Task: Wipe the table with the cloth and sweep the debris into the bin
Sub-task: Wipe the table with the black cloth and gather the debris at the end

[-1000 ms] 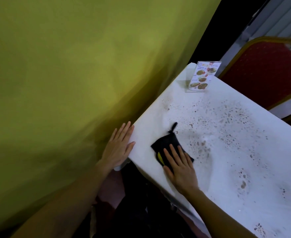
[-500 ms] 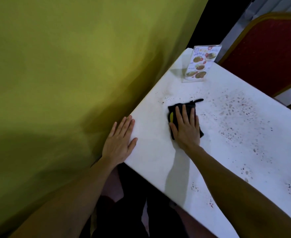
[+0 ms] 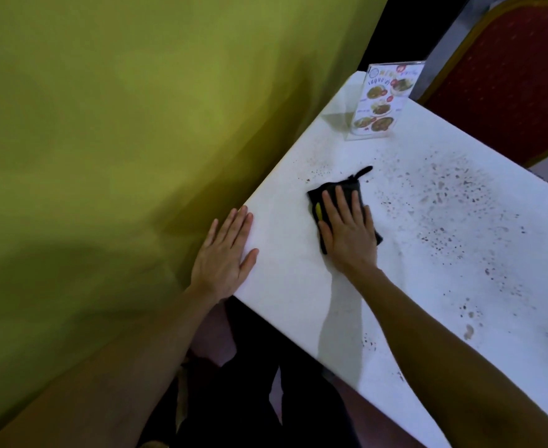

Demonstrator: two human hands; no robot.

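A black cloth (image 3: 337,191) with a small yellow tag and a loop lies flat on the white table (image 3: 292,286). My right hand (image 3: 346,236) presses flat on top of it, fingers spread toward the far end. My left hand (image 3: 225,257) rests flat and open on the table's left edge near the corner. Brown crumbs and specks of debris (image 3: 443,202) are scattered over the table to the right of the cloth, with a few specks beyond it. No bin is in view.
An upright menu card (image 3: 380,101) in a clear stand sits at the table's far corner. A yellow-green wall (image 3: 137,124) runs along the table's left edge. A red chair with a gold frame (image 3: 508,76) stands behind the table's far side.
My right hand slid the cloth from the near edge out toward the far left part of the table, then stayed there. My left hand has kept its place on the table's edge.
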